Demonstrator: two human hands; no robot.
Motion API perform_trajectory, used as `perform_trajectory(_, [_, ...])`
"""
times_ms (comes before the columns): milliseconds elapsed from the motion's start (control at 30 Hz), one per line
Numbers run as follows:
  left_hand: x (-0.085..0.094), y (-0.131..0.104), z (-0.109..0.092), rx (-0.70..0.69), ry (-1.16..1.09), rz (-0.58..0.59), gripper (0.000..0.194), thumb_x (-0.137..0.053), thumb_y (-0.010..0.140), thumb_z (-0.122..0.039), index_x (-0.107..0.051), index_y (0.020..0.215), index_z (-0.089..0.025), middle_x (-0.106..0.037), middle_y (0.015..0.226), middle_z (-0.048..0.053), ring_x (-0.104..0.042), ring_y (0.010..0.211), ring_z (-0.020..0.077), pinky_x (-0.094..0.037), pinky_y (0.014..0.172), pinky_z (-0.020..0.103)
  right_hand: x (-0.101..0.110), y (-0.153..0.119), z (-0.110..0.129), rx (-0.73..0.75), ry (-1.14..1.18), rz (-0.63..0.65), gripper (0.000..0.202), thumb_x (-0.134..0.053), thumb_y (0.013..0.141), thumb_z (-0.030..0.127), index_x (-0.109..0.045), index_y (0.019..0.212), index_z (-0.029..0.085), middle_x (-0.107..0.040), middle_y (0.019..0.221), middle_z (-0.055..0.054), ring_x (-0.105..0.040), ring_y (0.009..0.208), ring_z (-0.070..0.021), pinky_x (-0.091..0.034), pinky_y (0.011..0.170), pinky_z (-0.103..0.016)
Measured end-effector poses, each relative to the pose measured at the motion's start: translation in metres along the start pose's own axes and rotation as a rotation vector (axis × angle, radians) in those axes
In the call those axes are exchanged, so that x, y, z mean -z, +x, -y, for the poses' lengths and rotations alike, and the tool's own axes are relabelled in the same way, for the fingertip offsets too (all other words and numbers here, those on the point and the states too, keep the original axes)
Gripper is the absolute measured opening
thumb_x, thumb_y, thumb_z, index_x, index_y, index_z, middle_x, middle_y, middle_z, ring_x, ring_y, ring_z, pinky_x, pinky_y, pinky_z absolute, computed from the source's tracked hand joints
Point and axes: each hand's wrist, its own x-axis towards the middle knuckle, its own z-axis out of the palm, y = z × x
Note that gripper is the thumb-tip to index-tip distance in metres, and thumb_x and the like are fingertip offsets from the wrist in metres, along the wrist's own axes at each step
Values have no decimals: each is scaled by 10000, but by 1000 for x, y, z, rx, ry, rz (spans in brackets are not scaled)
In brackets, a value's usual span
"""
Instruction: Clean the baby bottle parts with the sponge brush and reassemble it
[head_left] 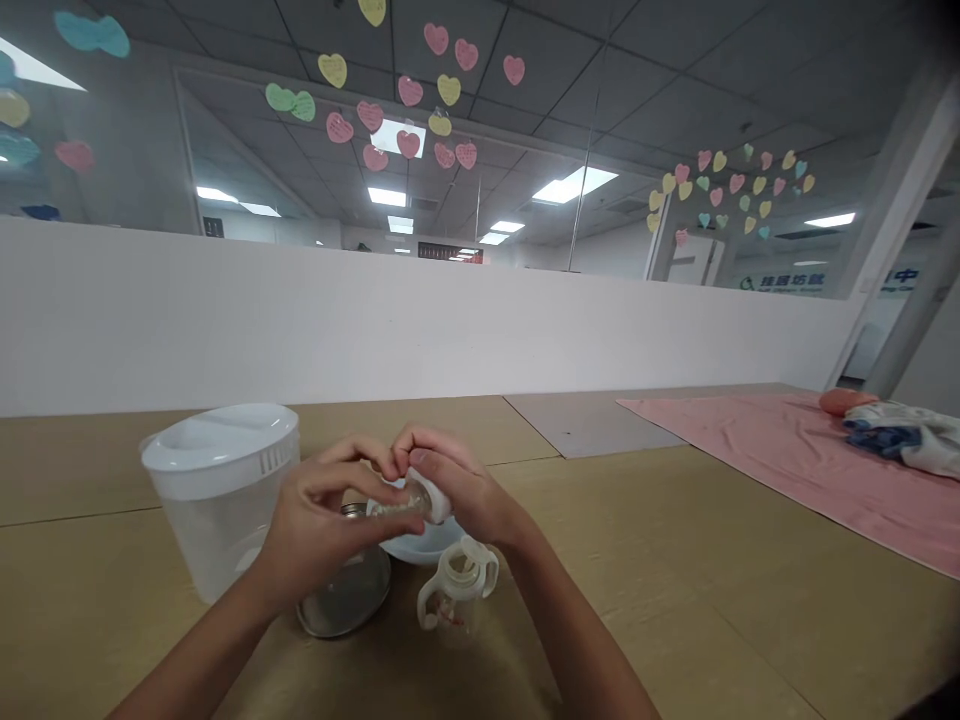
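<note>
My left hand [319, 510] is closed around the clear body of a small bottle [405, 500], which lies tilted between my hands. My right hand [457, 480] has its fingers curled at the bottle's white end [435, 500]; that end is partly covered by the fingers. Just below them, a clear feeding bottle with two white handles [457, 585] stands upright with its top open. A pale blue bowl [424, 545] sits behind it, partly hidden by my hands. Under my left hand is a grey round vessel [349, 600], its upper part mostly covered.
A translucent white bucket with a lid [221, 490] stands at the left. On the right, a pink cloth [772, 440] bears an orange item [847, 402] and bunched white-and-blue fabric [900, 430]. A low white wall [420, 330] runs along the table's back.
</note>
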Motion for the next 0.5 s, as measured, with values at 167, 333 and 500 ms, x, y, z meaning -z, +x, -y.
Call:
perform_trajectory(167, [-22,-16,19,278,-76,-109,407,-742,643,-317,-609,1017,-231,-629,960,33,-597,896,172,-517,788,300,18,-4,11,-10,-306,-5,234,-574,787,417,-594,760,186,-588,812,-1,-521,809,-131,-390,733,-256])
perform_trajectory(333, [-62,-59,30,564,52,122,404,-584,761,-428,-518,1089,-200,-594,1027,68,-592,894,214,-527,696,324,41,-12,15,-180,-475,94,278,-632,718,463,-663,773,192,-620,844,-21,-544,764,-127,-411,637,-239])
perform_trajectory(500, [-84,-100,45,579,37,272,512,-594,745,-436,-432,1161,-186,-559,1127,109,-609,885,228,-522,731,364,47,-15,10,-269,-555,89,343,-702,629,457,-640,804,169,-620,823,-16,-538,716,-113,-386,613,-228])
